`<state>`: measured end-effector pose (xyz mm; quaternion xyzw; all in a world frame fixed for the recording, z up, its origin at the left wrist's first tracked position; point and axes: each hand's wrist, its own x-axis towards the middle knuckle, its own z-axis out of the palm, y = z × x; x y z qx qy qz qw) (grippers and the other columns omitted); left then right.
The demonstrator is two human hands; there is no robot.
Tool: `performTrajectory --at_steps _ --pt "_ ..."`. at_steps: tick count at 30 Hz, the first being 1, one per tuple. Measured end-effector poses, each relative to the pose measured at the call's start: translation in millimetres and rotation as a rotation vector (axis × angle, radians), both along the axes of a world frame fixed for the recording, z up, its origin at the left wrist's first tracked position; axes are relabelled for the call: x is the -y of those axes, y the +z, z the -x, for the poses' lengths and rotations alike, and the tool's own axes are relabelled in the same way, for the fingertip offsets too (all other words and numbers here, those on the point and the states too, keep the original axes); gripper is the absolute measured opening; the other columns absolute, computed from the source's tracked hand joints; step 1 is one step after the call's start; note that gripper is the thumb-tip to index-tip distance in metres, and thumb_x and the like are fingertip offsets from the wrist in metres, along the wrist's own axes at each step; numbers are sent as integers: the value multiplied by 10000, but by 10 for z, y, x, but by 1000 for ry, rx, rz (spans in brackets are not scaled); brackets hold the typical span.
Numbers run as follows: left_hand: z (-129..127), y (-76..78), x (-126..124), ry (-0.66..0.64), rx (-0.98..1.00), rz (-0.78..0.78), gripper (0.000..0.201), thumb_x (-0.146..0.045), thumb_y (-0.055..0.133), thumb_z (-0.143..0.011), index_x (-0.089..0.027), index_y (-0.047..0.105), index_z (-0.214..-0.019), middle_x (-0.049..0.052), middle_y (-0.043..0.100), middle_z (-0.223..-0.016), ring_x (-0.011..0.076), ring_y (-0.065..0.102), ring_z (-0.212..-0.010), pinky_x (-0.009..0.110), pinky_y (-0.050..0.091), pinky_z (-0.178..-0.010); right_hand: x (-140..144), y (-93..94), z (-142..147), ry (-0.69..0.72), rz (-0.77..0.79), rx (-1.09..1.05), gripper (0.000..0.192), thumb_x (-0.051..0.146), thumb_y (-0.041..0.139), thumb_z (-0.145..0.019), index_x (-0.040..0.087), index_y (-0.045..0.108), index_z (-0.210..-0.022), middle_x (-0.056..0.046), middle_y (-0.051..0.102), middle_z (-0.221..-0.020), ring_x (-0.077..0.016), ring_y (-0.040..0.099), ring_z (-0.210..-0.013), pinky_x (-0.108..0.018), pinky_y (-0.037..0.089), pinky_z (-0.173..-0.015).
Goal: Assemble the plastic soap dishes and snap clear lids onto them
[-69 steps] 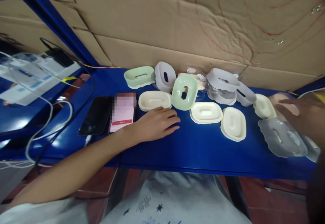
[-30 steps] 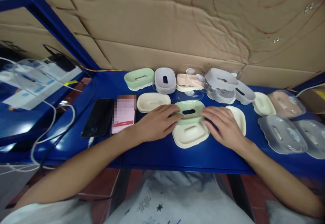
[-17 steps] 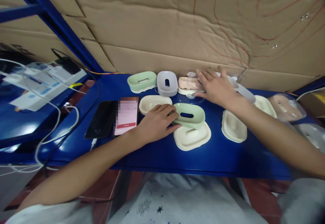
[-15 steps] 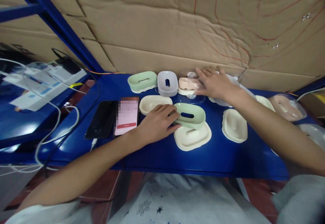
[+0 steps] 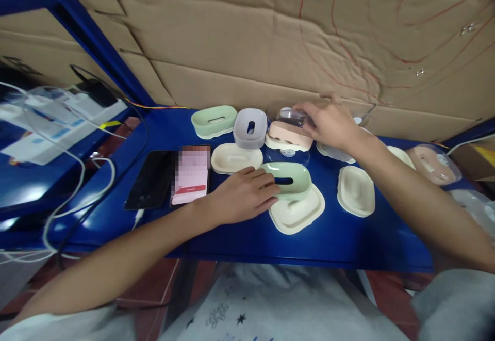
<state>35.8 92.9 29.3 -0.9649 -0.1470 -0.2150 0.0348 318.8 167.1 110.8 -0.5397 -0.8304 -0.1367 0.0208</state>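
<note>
Soap dish parts lie on a blue table (image 5: 240,232): a green soap dish (image 5: 289,180) sits on a cream tray (image 5: 299,213) near centre. Left hand (image 5: 243,195) rests loosely curled against its left end; right hand (image 5: 328,123), farther back, pinches a clear lid (image 5: 289,116) above a pink dish (image 5: 288,133).

The left hand (image 5: 242,195) rests on the blue shelf (image 5: 240,235), fingers curled against the left end of a green soap dish top (image 5: 288,180) that sits on a cream tray (image 5: 299,212). Farther back, the right hand (image 5: 328,124) grips a clear plastic lid (image 5: 290,117) lifted just above a pink soap dish (image 5: 288,134). To the left of that stand a grey dish top (image 5: 250,127) and a green soap dish (image 5: 214,120); a cream tray (image 5: 235,158) lies nearer. Another cream tray (image 5: 356,190) lies right of the hands. A black phone (image 5: 150,178) and a lit phone (image 5: 191,174) lie at the left, with corrugated cardboard (image 5: 247,36) behind everything.
</note>
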Motion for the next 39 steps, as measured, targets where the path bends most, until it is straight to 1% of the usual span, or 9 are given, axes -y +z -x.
performTrajectory --at_steps 4,8,13,16,20,25,28,33,39 --pt "-16 -11 12 40 25 0 194 -291 569 -1105 -177 711 -1037 57 732 -998 211 691 -910 347 525 -816 166 39 8 37 -137 -40 518 302 236 -1120 253 630 -1452 -97 765 -1275 -307 681 -1190 -537 381 -1150" --pt "-16 -1 18 61 30 -12 209 -301 551 -1111 -183 709 -1044 56 736 -1002 214 696 -909 352 532 -815 596 54 -27 87 -230 -32 492 313 274 -1135 309 632 -1473 -81 749 -1329 -314 668 -1211 -518 445 -1047" --pt "-11 4 10 63 17 -5 203 -304 556 -1111 -179 706 -1056 62 729 -1010 223 697 -930 359 539 -823 1265 -229 -223 185 -247 61 449 239 443 -1106 351 611 -1507 -58 781 -1269 -279 707 -1076 -455 473 -926" --pt "-5 12 -1 68 11 3 208 -302 551 -1113 -173 706 -1065 72 721 -1040 226 693 -946 361 541 -831 1437 -402 -388 200 -181 48 433 260 503 -1097 278 603 -1518 -99 782 -1237 -292 717 -1058 -447 496 -910" --pt "-5 0 -26 78 8 3 185 -284 555 -1110 -169 698 -1082 81 712 -1103 222 692 -976 365 554 -859 1321 -402 -515 235 -22 -89 527 527 540 -1084 219 615 -1505 -149 753 -1283 -343 703 -1160 -499 533 -988" --pt "-12 -35 -33 103 21 -59 145 -164 545 -1082 -178 689 -1073 74 715 -1071 221 686 -963 356 556 -827 864 -259 -279 178 -73 -143 429 390 421 -1126 232 680 -1429 -125 751 -1349 -336 674 -1227 -519 486 -1038" --pt "-8 -15 27 -37 -39 -54 212 -94 513 -1061 -182 694 -996 50 725 -965 205 673 -880 346 550 -799 511 -252 -21 109 -118 -33 421 300 425 -1103 154 678 -1407 -176 700 -1438 -386 597 -1333 -608 362 -1134" --pt "-10 39 161 -276 -88 169 199 -363 662 -1052 -195 728 -1137 84 757 -1184 238 695 -1096 380 578 -964 55 -243 126 -44 45 11 295 283 518 -1039 122 759 -1092 -185 779 -1116 -372 668 -1162 -661 274 -1163" --pt "42 17 80 -267 -70 242 366 -508 835 -931 -177 716 -828 72 752 -1037 229 711 -990 386 582 -953 339 -65 -35 14 -89 -354 234 427 535 -1086 244 682 -1090 -94 791 -1125 -287 711 -1078 -578 348 -1206"
